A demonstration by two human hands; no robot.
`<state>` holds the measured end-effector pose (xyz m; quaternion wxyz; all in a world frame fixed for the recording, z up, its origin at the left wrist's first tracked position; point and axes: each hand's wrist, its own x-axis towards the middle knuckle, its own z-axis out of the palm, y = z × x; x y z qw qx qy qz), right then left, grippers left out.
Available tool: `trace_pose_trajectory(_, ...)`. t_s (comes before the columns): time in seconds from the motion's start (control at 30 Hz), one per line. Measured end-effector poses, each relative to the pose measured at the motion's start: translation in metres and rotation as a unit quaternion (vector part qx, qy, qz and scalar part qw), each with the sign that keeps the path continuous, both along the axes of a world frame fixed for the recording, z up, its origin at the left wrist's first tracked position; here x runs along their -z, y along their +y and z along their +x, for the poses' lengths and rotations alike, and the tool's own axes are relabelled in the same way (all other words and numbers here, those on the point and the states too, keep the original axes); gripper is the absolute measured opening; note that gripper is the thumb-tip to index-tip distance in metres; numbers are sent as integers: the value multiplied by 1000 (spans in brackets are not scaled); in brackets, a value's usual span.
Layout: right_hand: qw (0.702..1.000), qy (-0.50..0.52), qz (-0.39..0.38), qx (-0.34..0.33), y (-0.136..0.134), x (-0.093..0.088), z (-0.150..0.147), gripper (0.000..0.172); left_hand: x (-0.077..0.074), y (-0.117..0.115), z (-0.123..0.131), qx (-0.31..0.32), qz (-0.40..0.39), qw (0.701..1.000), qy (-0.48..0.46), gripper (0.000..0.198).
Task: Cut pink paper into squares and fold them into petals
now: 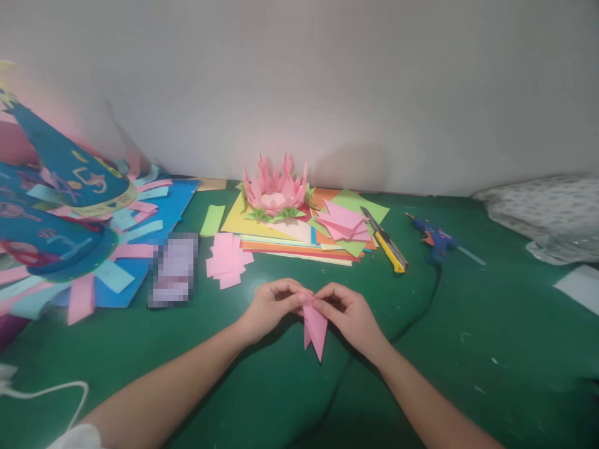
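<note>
A folded piece of pink paper (318, 330) hangs between my two hands above the green table, its pointed end toward me. My left hand (276, 305) is closed, pinching the paper's top edge between thumb and fingers. On the other side, my right hand (349, 312) pinches the same edge, thumb close to the left thumb. Small pink paper rectangles (227, 259) lie just beyond my left hand. Farther back, a pink paper lotus (276, 187) with green leaves rests on a stack of coloured paper (299, 246).
Pink folded sheets (344, 219) and a yellow utility knife (390, 249) lie right of the lotus. A blue hot glue gun (435, 240) trails a dark cord toward me. Blue paper cone hats (70, 181) stand at left, near a blurred-out flat object (174, 269). A wall (299, 81) closes the back.
</note>
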<state>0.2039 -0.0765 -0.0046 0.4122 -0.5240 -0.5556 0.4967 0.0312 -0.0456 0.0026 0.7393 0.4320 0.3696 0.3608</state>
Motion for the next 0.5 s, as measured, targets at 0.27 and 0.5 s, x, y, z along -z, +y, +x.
trace_pose_trajectory(0.27, 1000, -10, 16, -14, -2, -1, 0, 18, 3, -3, 1, -13, 27, 998, 46, 21)
trace_pose_trajectory(0.5, 999, -25, 26, -17, -2, -1, -1, 16, 2, -4, 3, -27, 14, 997, 70, 25)
